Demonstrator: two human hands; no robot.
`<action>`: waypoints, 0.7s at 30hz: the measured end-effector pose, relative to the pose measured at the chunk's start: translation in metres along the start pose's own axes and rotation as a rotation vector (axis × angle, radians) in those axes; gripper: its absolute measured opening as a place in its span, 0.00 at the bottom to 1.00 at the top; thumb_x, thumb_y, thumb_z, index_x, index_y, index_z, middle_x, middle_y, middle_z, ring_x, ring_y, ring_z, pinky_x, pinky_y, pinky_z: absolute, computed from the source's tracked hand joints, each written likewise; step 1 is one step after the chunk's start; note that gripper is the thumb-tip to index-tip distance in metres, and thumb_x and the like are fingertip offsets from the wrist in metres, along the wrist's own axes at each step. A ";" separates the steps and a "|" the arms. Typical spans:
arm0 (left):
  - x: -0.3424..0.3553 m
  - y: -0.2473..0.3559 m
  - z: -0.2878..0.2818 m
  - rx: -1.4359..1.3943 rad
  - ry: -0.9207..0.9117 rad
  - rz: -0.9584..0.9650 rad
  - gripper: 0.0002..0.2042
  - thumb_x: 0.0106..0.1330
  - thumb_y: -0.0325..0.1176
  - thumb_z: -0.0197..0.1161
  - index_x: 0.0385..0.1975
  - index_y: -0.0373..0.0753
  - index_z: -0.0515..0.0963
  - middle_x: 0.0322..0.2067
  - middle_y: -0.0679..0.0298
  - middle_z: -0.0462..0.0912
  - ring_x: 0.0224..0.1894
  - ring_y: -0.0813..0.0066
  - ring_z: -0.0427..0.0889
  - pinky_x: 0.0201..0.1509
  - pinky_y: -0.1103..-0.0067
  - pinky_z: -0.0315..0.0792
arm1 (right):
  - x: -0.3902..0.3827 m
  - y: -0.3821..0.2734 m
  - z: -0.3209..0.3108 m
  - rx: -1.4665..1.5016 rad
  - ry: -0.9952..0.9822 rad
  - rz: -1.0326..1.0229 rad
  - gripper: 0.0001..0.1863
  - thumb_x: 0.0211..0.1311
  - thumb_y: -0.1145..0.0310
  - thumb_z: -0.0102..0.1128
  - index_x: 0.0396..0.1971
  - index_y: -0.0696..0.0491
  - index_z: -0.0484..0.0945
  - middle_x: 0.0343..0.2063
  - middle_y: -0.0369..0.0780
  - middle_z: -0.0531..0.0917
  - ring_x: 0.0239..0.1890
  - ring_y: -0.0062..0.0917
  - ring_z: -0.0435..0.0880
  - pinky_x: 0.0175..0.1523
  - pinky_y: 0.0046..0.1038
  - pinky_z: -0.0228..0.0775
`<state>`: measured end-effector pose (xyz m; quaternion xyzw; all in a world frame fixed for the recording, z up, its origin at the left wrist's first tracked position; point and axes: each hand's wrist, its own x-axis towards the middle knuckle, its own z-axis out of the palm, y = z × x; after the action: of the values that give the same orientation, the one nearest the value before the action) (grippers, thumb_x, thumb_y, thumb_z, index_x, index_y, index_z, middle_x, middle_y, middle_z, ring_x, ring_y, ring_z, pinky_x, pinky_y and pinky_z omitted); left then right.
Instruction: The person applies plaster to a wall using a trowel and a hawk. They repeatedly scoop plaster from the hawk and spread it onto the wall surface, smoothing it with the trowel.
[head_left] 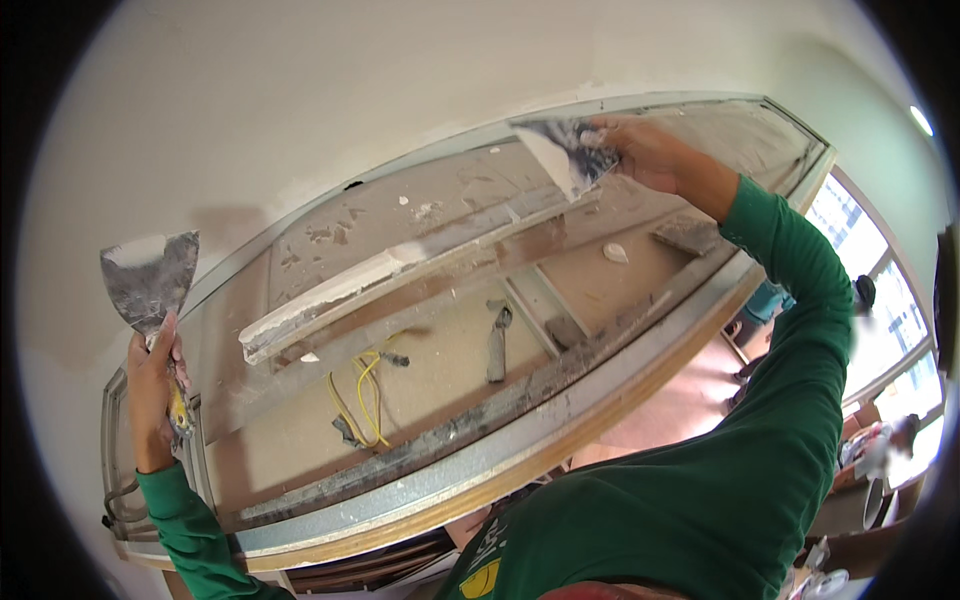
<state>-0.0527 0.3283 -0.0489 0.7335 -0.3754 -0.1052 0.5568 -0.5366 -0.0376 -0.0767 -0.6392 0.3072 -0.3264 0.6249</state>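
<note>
My left hand point(158, 385) is closed round the handle of a wide putty knife point(150, 280), blade up beside the pale wall. White compound lies along the blade's top edge. My right hand point(648, 152) grips a second putty knife point(562, 152), its dark blade carrying a thick white smear. This blade is over the far end of a long, narrow strip point(385, 272) coated with white compound; whether they touch I cannot tell. The strip lies lengthwise inside a metal-framed recess point(470, 460).
Yellow wires point(372, 400) with grey ends lie loose in the recess, near a grey tube-like piece point(497, 342). White crumbs and a flat dark piece point(688, 235) are there too. A smooth wall point(350, 90) rises behind. Windows point(860, 235) and clutter show at lower right.
</note>
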 end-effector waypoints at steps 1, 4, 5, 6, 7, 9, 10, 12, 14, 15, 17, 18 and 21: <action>0.001 -0.002 -0.008 -0.038 -0.044 -0.026 0.14 0.68 0.43 0.64 0.35 0.41 0.69 0.19 0.73 0.68 0.13 0.86 0.65 0.16 0.85 0.65 | -0.005 0.010 0.003 -0.005 0.037 0.053 0.17 0.67 0.73 0.55 0.55 0.54 0.73 0.46 0.35 0.79 0.46 0.19 0.78 0.50 0.27 0.72; 0.000 -0.023 -0.045 -0.076 -0.141 -0.132 0.13 0.68 0.41 0.64 0.37 0.41 0.68 0.18 0.73 0.69 0.11 0.86 0.65 0.14 0.86 0.65 | -0.010 0.025 0.003 -0.053 0.099 0.193 0.17 0.65 0.75 0.53 0.54 0.52 0.74 0.47 0.34 0.78 0.49 0.19 0.77 0.51 0.26 0.70; 0.003 -0.033 -0.054 -0.110 -0.179 -0.162 0.13 0.68 0.40 0.65 0.38 0.41 0.68 0.18 0.73 0.69 0.11 0.86 0.65 0.14 0.86 0.65 | -0.009 0.029 -0.003 -0.095 0.124 0.193 0.19 0.65 0.77 0.52 0.56 0.53 0.72 0.47 0.35 0.79 0.48 0.20 0.79 0.50 0.26 0.73; 0.005 -0.042 -0.062 -0.143 -0.218 -0.192 0.14 0.67 0.40 0.65 0.39 0.40 0.68 0.18 0.73 0.69 0.11 0.86 0.66 0.13 0.86 0.65 | -0.009 0.033 -0.008 -0.136 0.150 0.194 0.20 0.65 0.78 0.50 0.58 0.54 0.71 0.47 0.36 0.79 0.47 0.21 0.80 0.49 0.26 0.76; 0.007 -0.048 -0.068 -0.175 -0.255 -0.223 0.14 0.66 0.39 0.66 0.39 0.39 0.69 0.18 0.73 0.70 0.11 0.85 0.67 0.12 0.86 0.65 | -0.009 0.039 -0.012 -0.176 0.174 0.196 0.22 0.65 0.79 0.49 0.59 0.55 0.69 0.48 0.37 0.80 0.46 0.22 0.82 0.48 0.27 0.79; 0.007 -0.050 -0.081 -0.094 -0.385 -0.272 0.17 0.62 0.37 0.69 0.42 0.37 0.69 0.18 0.72 0.70 0.11 0.84 0.68 0.13 0.85 0.67 | -0.007 0.052 -0.008 -0.121 0.144 0.228 0.21 0.65 0.79 0.50 0.58 0.56 0.70 0.46 0.37 0.80 0.44 0.23 0.83 0.47 0.27 0.79; 0.007 -0.050 -0.087 -0.057 -0.449 -0.296 0.19 0.60 0.36 0.71 0.43 0.35 0.69 0.18 0.71 0.71 0.11 0.84 0.69 0.13 0.85 0.68 | -0.007 0.056 -0.006 -0.098 0.128 0.244 0.20 0.65 0.79 0.51 0.58 0.57 0.70 0.46 0.38 0.81 0.42 0.24 0.84 0.46 0.27 0.79; 0.007 -0.058 -0.104 -0.017 -0.559 -0.303 0.20 0.57 0.33 0.72 0.44 0.33 0.69 0.19 0.69 0.72 0.12 0.83 0.71 0.14 0.84 0.72 | -0.012 0.055 0.031 -0.097 0.113 0.232 0.20 0.65 0.79 0.51 0.57 0.58 0.70 0.44 0.39 0.81 0.41 0.24 0.84 0.45 0.27 0.79; 0.011 -0.063 -0.120 0.050 -0.665 -0.343 0.21 0.53 0.29 0.73 0.43 0.32 0.70 0.21 0.64 0.76 0.14 0.79 0.76 0.17 0.81 0.77 | -0.010 0.050 0.064 -0.151 0.102 0.217 0.20 0.64 0.80 0.52 0.56 0.59 0.70 0.44 0.40 0.81 0.40 0.24 0.84 0.44 0.27 0.79; 0.012 -0.065 -0.124 0.104 -0.668 -0.354 0.21 0.53 0.28 0.73 0.44 0.32 0.70 0.21 0.63 0.76 0.14 0.78 0.77 0.18 0.80 0.77 | -0.007 0.049 0.076 -0.209 0.099 0.205 0.20 0.64 0.80 0.52 0.56 0.59 0.70 0.44 0.40 0.81 0.40 0.24 0.84 0.45 0.27 0.79; 0.010 -0.065 -0.132 0.217 -0.664 -0.384 0.22 0.52 0.26 0.73 0.44 0.31 0.70 0.22 0.62 0.77 0.15 0.77 0.78 0.18 0.80 0.77 | -0.002 0.042 0.105 -0.254 0.062 0.212 0.20 0.64 0.81 0.52 0.56 0.59 0.70 0.44 0.41 0.81 0.40 0.24 0.84 0.45 0.26 0.79; 0.008 -0.054 -0.127 0.262 -0.717 -0.397 0.21 0.51 0.24 0.73 0.43 0.30 0.71 0.22 0.62 0.78 0.15 0.74 0.79 0.18 0.79 0.77 | -0.002 0.035 0.122 -0.249 0.040 0.226 0.20 0.64 0.81 0.52 0.56 0.59 0.71 0.44 0.41 0.81 0.40 0.24 0.84 0.44 0.26 0.79; 0.018 -0.056 -0.119 0.293 -0.752 -0.375 0.27 0.50 0.23 0.71 0.49 0.29 0.65 0.21 0.60 0.77 0.16 0.72 0.78 0.18 0.76 0.77 | 0.009 0.033 0.154 -0.295 -0.011 0.242 0.19 0.63 0.82 0.52 0.55 0.58 0.71 0.43 0.41 0.81 0.39 0.24 0.84 0.44 0.26 0.79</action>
<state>0.0521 0.4102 -0.0513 0.7708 -0.4234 -0.4094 0.2428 -0.4078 0.0461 -0.1107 -0.6841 0.4229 -0.1969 0.5607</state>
